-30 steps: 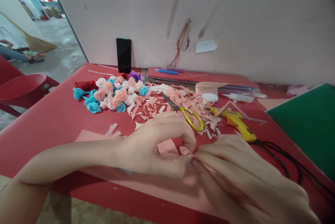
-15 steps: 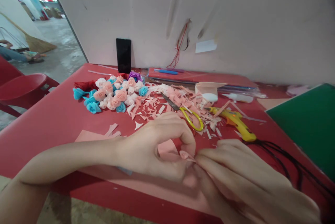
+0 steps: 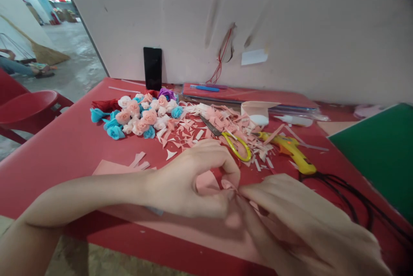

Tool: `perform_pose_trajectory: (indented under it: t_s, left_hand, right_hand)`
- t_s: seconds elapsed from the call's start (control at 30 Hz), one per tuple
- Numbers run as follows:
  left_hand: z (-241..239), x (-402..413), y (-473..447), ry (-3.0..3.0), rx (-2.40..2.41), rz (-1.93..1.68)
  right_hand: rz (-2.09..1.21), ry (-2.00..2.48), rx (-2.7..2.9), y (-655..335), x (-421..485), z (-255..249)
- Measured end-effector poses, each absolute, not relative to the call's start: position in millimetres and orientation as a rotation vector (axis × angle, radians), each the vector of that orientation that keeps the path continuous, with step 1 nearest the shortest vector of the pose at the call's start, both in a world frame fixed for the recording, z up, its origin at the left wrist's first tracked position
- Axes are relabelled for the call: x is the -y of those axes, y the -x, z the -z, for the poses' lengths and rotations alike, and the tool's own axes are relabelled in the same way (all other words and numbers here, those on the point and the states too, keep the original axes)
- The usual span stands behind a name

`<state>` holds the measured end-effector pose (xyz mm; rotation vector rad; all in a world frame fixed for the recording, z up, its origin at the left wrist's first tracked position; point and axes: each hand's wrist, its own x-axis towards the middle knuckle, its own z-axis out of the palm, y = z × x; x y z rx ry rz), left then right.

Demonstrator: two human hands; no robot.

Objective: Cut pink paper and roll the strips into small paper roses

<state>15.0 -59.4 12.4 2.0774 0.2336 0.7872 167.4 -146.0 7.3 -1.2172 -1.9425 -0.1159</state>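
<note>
My left hand curls round a small piece of pink paper near the front of the red table. My right hand meets it from the right, its fingertips pinching the same pink paper. A larger pink sheet lies under both hands. Just behind my hands lie yellow-handled scissors and a yellow glue gun with a black cord.
A pile of pink, white and blue paper roses sits at the back left, beside scattered pink paper scraps. A black phone leans on the wall. A green sheet lies at the right, a red chair at the left.
My right hand has slid slightly lower and nearer; the left fingers have tightened a little on the pink paper. Nothing else moved.
</note>
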Motion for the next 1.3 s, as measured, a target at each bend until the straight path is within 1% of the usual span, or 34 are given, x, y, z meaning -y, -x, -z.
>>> perform_pose_trajectory:
  t_s: [0.13, 0.47, 0.6, 0.8, 0.97, 1.13, 1.3]
  left_hand:
    - [-11, 58, -15, -2.112, -0.263, -0.804]
    - [-14, 60, -17, -2.072, -0.412, -0.765]
    - [-12, 60, -17, -2.017, -0.453, -0.763]
    - [-12, 59, -16, -2.012, -0.417, -0.856]
    - [-12, 59, -16, -1.955, -0.409, -0.869]
    - [-10, 59, -15, -1.923, -0.397, -0.851]
    - [-9, 59, -15, -1.872, -0.403, -0.838]
  right_hand:
    - [0.028, 1.292, 1.925, -167, 144, -9]
    - [-0.013, 1.307, 1.889, -167, 146, -9]
    - [0.013, 1.315, 1.885, -167, 143, -8]
    - [0.022, 1.371, 1.818, -167, 143, -13]
    - [0.055, 1.466, 1.876, -166, 145, -17]
    - [0.118, 1.433, 1.877, -165, 143, -18]
    - [0.091, 1.384, 1.821, -165, 142, -14]
